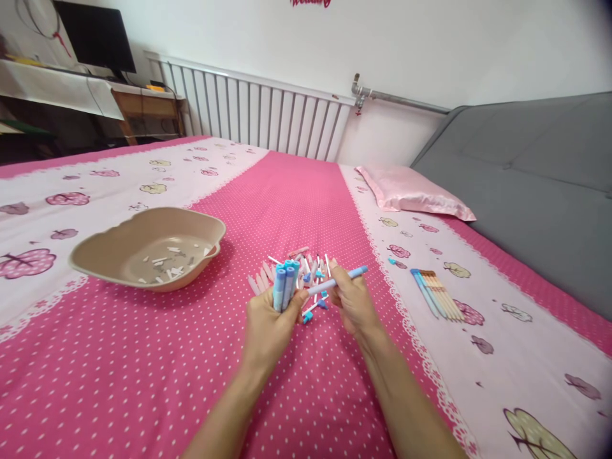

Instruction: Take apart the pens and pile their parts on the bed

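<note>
My left hand (268, 325) is closed round a bundle of blue pens (285, 283), held upright. My right hand (352, 303) pinches a single blue pen (340, 278) that lies crosswise, its left end pointing toward the bundle. Under and beyond both hands, a pile of loose pen parts (306, 268), pink, white and blue, lies on the pink dotted bedsheet (143, 357). A small blue cap (307, 316) lies between my hands.
A beige plastic basin (119, 250) with small white scraps inside stands to the left. A row of finished blue and orange pens (437, 293) lies to the right. Farther back are a pink pillow (414, 191), a grey headboard (526, 178) and a white radiator (258, 115).
</note>
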Demonstrator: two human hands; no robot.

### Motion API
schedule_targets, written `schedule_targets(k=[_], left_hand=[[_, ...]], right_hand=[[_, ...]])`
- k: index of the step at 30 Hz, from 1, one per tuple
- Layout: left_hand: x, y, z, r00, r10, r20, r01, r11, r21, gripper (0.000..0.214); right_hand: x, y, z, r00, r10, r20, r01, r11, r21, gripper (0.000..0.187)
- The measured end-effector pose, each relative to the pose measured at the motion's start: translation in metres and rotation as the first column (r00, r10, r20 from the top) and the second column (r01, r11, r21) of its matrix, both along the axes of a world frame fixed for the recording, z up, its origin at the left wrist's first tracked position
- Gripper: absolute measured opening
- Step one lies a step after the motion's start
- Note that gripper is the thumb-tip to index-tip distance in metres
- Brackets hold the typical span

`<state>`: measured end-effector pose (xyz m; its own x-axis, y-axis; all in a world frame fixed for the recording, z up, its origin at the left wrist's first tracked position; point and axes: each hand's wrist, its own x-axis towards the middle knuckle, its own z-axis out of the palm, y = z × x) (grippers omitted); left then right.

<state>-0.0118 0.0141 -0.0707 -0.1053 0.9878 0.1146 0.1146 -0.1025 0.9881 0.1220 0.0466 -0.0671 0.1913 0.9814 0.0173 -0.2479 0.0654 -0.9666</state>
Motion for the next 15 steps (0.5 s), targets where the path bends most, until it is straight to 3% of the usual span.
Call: schedule_targets(k=[2,5,9,15], left_hand=[[0.000,0.002,0.004,0.979,-0.051,0.199,0.081,0.986,-0.145,0.028],[-0.002,0.003,0.010,0.920,-0.036,0.389,0.164,0.939,-0.301,0.030],[-0.004,0.002,0.012,0.896,0.001,0.444,0.194,0.899,-0.393,0.030],[-0.006,0.004,0.010,0.896,0.040,0.442,0.160,0.900,-0.405,0.028]], right_hand=[[0.001,-0.001,0.000,0.998,-0.011,0.060,0.007,0.998,0.067,0.046],[0.004,-0.001,-0.001,0.989,0.046,0.142,-0.065,0.989,0.133,0.041],[0.008,0.001,-0.003,0.979,0.118,0.165,-0.135,0.986,0.097,0.040],[0.010,0.003,-0.005,0.971,0.175,0.160,-0.188,0.980,0.071,0.035]])
